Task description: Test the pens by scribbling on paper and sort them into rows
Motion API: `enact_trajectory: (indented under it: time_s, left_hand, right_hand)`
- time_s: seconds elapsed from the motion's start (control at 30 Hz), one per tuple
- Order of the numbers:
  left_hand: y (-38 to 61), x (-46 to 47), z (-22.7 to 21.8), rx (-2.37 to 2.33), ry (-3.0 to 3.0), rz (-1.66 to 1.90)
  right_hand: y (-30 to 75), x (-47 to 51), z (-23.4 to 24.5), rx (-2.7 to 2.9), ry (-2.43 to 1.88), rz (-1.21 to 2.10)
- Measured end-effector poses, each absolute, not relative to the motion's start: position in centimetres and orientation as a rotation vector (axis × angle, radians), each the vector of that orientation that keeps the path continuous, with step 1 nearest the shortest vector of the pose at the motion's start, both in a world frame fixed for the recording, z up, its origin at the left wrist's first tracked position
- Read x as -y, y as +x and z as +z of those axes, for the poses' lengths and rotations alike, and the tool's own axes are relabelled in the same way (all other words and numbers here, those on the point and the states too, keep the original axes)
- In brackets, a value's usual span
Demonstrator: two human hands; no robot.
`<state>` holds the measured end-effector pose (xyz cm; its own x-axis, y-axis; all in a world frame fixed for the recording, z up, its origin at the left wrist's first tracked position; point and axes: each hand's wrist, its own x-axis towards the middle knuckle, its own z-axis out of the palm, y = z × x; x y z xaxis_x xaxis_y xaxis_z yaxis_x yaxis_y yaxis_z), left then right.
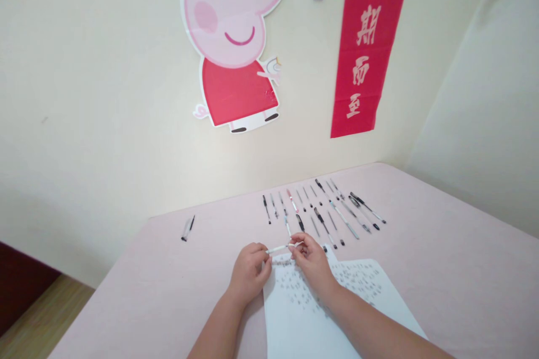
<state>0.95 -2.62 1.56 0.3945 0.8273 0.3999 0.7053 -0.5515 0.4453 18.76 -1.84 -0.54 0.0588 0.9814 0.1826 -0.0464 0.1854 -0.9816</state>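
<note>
A slim white pen (277,248) spans the gap between my two hands, held level above the top of a written-on sheet of paper (311,331). The fingers of my left hand (251,270) close around its left end. My right hand (312,263) pinches the other end with thumb and fingertips; a short pale piece shows there, too small to make out. Just beyond my hands lies a white and light-blue pen (287,225), and beside it a black-capped pen (299,222) partly hidden by my right hand.
Several pens and refills lie in rows at the back, among them a pink pen (292,201) and a long black-capped pen (368,207). A clear pen case piece with a black stick (188,228) rests at the left. The pink table (122,303) meets the wall behind.
</note>
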Motion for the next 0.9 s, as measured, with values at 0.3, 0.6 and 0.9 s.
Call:
enact_trajectory:
  time_s: [0.3,0.6,0.9]
  left_hand:
    - [1.04,2.78,1.77,-1.363,2.488,0.867]
    - [0.97,2.59,1.61,-1.364,2.528,0.857]
    - [1.22,2.9,2.12,-1.372,2.567,0.843]
  right_hand:
    - [18.67,1.86,-0.64,1.255,-1.063,1.041]
    - [18.73,1.88,-0.78,1.268,-1.044,1.094]
    - [18.73,1.87,-1.01,1.282,-1.046,1.085]
